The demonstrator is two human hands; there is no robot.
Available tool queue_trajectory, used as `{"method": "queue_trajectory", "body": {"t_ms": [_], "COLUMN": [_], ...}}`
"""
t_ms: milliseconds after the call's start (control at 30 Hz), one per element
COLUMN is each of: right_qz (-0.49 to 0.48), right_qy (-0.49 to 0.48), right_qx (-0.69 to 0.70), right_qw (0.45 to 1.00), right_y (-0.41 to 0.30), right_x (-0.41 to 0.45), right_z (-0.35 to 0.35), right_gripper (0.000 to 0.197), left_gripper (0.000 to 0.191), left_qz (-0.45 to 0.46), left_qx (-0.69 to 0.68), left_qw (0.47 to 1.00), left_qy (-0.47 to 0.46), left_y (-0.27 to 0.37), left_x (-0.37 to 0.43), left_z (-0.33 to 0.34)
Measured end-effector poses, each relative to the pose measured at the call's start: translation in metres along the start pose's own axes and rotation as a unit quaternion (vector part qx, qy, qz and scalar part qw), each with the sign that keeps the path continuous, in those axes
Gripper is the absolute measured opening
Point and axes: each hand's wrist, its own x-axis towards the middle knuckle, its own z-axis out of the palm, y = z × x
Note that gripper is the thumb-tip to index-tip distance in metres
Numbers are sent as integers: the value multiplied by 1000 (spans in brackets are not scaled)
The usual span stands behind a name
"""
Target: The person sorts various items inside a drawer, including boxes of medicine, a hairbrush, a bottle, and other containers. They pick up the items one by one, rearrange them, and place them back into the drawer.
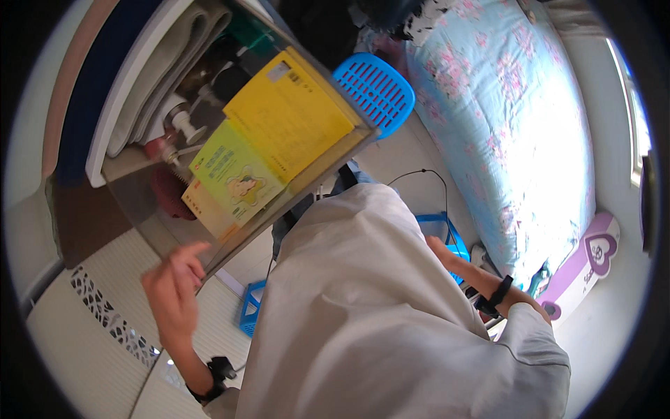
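My left hand (180, 288) is raised beside the lower corner of a clear plastic bin (314, 180), its fingers bent and nothing seen in them. In that bin lie a yellow box (293, 115), a green printed box (235, 170), a dark red bristled brush (170, 194), white pump tops (186, 123) and folded grey cloth (157, 78). My right hand (437, 246) hangs at my side by the light shirt, partly hidden by it, near a blue plastic basket (455, 241). Whether it holds anything does not show. Both wrists wear black bands.
A bed with a blue floral cover (481, 105) stands along the right. Another blue slotted basket (374, 91) is beside the bin, and a third blue basket (251, 309) is low on the left. A black cable (445, 188) hangs near my side. A purple and white box (581, 267) stands by the wall.
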Motion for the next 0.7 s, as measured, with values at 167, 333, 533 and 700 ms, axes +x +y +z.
{"method": "queue_trajectory", "body": {"t_ms": [167, 333, 533, 700], "right_qz": [50, -27, -150, -164], "right_qy": [-43, 51, 102, 99], "right_qx": [-154, -162, -144, 28], "right_qw": [986, 985, 973, 981], "right_y": [-26, -53, -34, -39], "right_x": [-7, -33, -49, -44], "right_z": [7, 2, 25, 42], "right_gripper": [34, 47, 43, 36], "left_gripper": [34, 32, 25, 28], "left_qz": [22, 65, 84, 48], "left_qx": [56, 45, -10, -78], "left_qw": [998, 989, 996, 996], "left_qy": [-26, 124, 31, 10], "left_y": [31, 38, 28, 25], "left_x": [-10, -32, -38, -37], "left_z": [46, 52, 67, 83]}}
